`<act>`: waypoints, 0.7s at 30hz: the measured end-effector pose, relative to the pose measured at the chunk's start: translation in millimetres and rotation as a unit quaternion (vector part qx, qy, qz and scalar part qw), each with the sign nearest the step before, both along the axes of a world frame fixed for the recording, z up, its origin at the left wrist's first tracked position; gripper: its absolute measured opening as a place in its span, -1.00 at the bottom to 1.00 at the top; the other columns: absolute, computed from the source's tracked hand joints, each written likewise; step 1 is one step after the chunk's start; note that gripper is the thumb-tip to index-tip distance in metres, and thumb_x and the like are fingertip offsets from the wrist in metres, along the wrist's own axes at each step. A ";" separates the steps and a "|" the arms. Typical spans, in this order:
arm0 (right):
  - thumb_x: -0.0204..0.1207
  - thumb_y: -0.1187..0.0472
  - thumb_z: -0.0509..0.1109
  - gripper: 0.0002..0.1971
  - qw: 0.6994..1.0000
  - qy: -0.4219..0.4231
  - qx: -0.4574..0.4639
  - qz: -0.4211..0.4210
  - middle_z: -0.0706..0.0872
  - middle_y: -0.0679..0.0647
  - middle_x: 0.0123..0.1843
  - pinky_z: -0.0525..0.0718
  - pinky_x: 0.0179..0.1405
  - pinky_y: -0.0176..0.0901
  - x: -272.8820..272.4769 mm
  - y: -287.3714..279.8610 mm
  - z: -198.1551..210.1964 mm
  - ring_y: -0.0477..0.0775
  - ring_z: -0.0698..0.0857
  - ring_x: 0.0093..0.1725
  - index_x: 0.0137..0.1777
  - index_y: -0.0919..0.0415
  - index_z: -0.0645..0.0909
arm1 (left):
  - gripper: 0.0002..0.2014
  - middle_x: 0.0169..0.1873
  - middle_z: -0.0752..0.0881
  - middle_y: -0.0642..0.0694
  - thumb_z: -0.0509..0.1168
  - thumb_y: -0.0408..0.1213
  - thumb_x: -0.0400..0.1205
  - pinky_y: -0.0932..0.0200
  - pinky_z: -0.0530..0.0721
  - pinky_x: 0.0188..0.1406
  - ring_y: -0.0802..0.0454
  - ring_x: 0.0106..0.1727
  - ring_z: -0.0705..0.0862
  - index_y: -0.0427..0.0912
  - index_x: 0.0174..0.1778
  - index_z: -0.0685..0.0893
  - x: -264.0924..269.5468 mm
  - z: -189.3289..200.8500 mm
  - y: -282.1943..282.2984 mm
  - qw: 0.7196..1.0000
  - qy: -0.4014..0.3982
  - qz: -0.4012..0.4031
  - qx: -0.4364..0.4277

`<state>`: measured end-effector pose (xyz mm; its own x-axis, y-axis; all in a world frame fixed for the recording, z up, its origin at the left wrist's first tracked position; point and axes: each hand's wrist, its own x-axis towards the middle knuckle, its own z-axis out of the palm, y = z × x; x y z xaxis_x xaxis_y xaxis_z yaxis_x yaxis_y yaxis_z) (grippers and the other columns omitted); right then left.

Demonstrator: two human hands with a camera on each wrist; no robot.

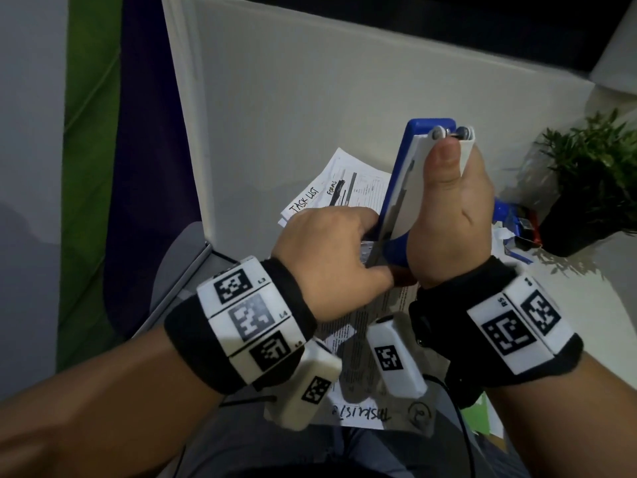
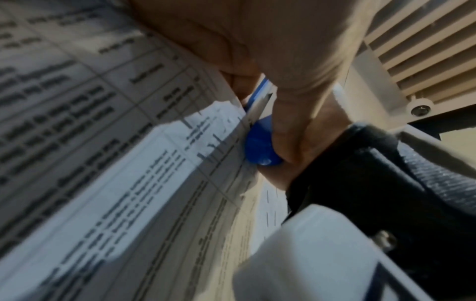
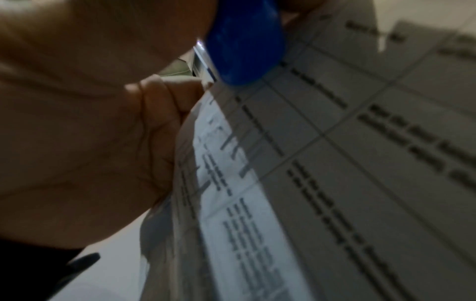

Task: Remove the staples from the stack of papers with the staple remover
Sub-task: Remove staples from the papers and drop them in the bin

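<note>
- Right hand (image 1: 444, 215) wraps the blue-and-white staple remover (image 1: 410, 188), thumb pressed flat along its white top, tool angled up toward 12 o'clock with its nose down at the paper's edge.
- Left hand (image 1: 331, 257) pinches the stack of papers (image 1: 348, 332) right beside that nose, at about 9 o'clock from it, fingers curled over the sheets.
- In the left wrist view the metal tip meets the torn-looking paper edge; the staple itself is too small and blurred to find.
- More loose sheets (image 1: 339, 188) lie on the surface (image 1: 275, 98) at 12 o'clock of the hands; a potted plant (image 1: 596, 188) sits out at 3 o'clock.
- Risk, as I judge it: pull with the tip only half under the staple and the corner tears further.
- The left fingertips sit touching the tool's nose, so a slip could jab them.
- The stack hangs partly off the surface toward the lap, so a loose pinch could let pages slide.
</note>
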<state>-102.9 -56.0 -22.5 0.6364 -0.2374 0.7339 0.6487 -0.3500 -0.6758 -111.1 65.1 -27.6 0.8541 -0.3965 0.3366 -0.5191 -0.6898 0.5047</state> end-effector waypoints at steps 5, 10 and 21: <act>0.63 0.03 0.01 -0.81 1.000 -0.009 0.018 0.005 0.52 -0.43 -0.44 0.37 -0.30 -0.62 4.7 -0.5 -2.9 -0.43 0.48 -0.41 -0.20 -0.08 0.35 | -0.59 -0.38 0.70 -0.01 0.33 0.19 0.29 0.11 0.61 -0.29 -0.01 -0.29 0.65 -0.10 -0.22 0.68 3.8 -3.4 -3.4 1.000 0.003 0.012 -0.015; 0.66 -0.04 0.07 -0.80 0.998 0.064 0.016 -0.009 0.58 -0.50 -0.43 0.43 -0.35 -0.64 1.8 -10.5 -15.1 -0.46 0.56 -0.40 -0.16 -0.04 0.37 | -0.70 -0.12 0.70 0.07 0.34 0.07 0.53 0.18 0.53 -0.18 0.02 -0.02 0.65 0.08 0.14 0.64 18.5 -6.8 1.4 0.992 0.001 -0.009 0.126; 0.31 -0.65 0.12 -0.37 0.960 0.225 0.164 -0.029 0.73 -0.01 -0.04 0.68 0.19 0.08 -2.0 -47.7 -25.2 0.10 0.75 0.03 -0.05 -0.12 0.56 | -0.79 -0.13 0.67 0.13 0.33 -0.13 0.57 0.24 0.49 -0.19 0.05 -0.11 0.62 0.11 0.11 0.62 57.1 -27.8 13.0 0.995 0.007 0.075 0.058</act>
